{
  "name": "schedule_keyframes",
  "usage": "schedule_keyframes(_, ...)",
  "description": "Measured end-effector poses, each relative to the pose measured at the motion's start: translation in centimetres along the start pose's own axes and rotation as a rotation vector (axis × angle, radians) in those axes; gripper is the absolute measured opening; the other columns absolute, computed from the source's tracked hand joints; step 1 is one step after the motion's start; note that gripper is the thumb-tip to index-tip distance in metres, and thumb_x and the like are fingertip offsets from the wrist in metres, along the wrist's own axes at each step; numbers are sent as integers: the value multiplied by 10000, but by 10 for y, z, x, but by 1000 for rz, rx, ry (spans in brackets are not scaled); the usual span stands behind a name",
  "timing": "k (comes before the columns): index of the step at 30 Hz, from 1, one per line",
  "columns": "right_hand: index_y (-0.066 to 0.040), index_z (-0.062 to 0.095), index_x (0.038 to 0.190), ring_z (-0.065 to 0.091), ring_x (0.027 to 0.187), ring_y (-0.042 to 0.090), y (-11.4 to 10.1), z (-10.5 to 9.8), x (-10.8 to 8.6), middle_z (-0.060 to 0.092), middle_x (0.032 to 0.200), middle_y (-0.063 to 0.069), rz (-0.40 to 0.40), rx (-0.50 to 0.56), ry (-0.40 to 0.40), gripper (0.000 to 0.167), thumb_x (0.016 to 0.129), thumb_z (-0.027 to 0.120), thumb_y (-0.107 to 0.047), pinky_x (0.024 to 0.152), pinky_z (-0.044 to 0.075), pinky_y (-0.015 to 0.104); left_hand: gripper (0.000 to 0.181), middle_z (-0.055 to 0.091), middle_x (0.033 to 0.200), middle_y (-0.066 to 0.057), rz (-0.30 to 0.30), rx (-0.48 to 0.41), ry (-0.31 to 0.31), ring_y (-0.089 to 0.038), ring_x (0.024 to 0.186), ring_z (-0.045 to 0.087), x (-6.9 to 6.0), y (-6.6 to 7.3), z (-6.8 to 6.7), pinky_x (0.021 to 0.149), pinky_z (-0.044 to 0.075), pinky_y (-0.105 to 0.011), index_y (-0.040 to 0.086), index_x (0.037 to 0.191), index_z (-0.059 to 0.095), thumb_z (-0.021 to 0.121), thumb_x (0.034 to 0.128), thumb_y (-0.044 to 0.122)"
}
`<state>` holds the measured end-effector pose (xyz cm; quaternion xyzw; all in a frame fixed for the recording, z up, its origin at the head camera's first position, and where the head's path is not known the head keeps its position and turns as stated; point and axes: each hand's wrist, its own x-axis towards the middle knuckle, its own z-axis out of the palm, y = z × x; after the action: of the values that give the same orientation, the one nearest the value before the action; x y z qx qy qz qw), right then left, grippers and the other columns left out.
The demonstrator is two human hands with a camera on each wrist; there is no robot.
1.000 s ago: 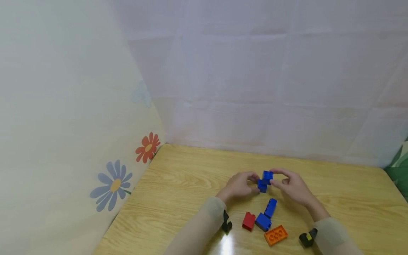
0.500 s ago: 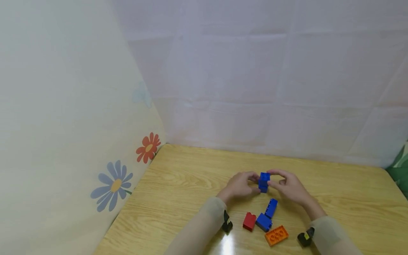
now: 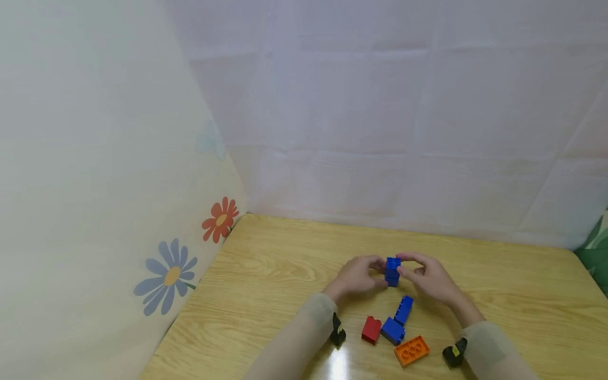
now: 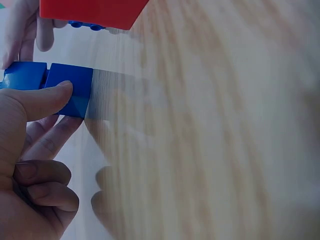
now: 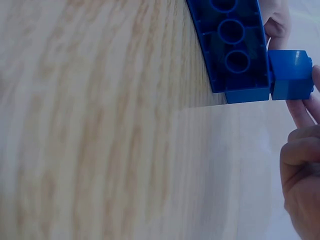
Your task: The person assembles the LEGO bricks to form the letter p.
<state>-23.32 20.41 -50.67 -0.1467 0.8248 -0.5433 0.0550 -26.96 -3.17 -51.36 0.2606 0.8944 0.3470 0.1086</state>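
Wood-grain tabletop (image 3: pixel 290 250): left hand (image 3: pixel 357 275), right hand (image 3: pixel 434 277) grip 2 blue bricks (image 3: pixel 392 270) (stacked).

Bricks (image 3: pixel 392 271) look smooth plastic; tabletop (image 3: pixel 280 258), glossy wood; backdrop (image 3: pixel 342 105), creased matt cloth.

Your screened-off work spot, room type unclear: wood-grain table (image 3: pixel 285 253), creased pale cloth (image 3: pixel 332 105) at twelve o'clock, flower-printed covering (image 3: pixel 95 174) at nine

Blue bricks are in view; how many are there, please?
4: an upper blue brick on a lower blue brick, between the left hand and right hand; lower in the head view, a narrow blue brick and a wider blue brick beside the red brick. Others may be hidden.
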Motion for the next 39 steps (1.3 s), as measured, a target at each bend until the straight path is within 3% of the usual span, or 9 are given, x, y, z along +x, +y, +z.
schedule_keyframes(3, -51, 633, 1386, 381, 472, 101, 0, 0, 0, 665, 1289, 164, -7, -14, 8, 454, 1021, 695, -315, 442, 334, 253, 338, 730, 1192, 94, 5, 7, 0, -95, 1129, 655, 0, 1, 0, 1029, 481, -363, 198, 1217, 716, 818, 921, 326)
schedule_keyframes(12, -109, 669, 1358, 374, 456, 102, -1, 2, 1, 691, 989, 125, -8, -60, 9, 404, 1023, 690, -334, 425, 327, 248, 343, 730, 1192, 99, 9, 1, -1, -79, 1119, 659, -1, 2, -1, 1032, 480, -362, 207, 1223, 712, 821, 921, 326)
schedule_keyframes(19, -108, 670, 1352, 360, 457, 100, -1, 2, 1, 709, 1116, 107, -24, -79, 3, 385, 1028, 685, -314, 427, 324, 248, 348, 731, 1194, 102, 19, -4, -2, -67, 1116, 664, -1, 2, -1, 1039, 475, -354, 212, 1226, 713, 825, 916, 324)
schedule_keyframes(31, -118, 660, 1356, 359, 459, 108, -2, 2, -1, 671, 897, 106, -12, -99, -1, 385, 1035, 672, -331, 423, 316, 249, 343, 730, 1208, 88, 5, -8, -8, -86, 1127, 666, -1, 4, -1, 1050, 474, -387, 217, 1234, 710, 817, 924, 317)
schedule_keyframes(39, -132, 682, 1336, 344, 452, 95, -1, 3, -1, 708, 1023, 99, -44, -121, 19, 363, 1027, 685, -324, 416, 316, 247, 332, 721, 1222, 100, -7, 9, -13, -87, 1140, 658, -2, 4, 0, 1049, 475, -393, 236, 1233, 706, 807, 932, 332)
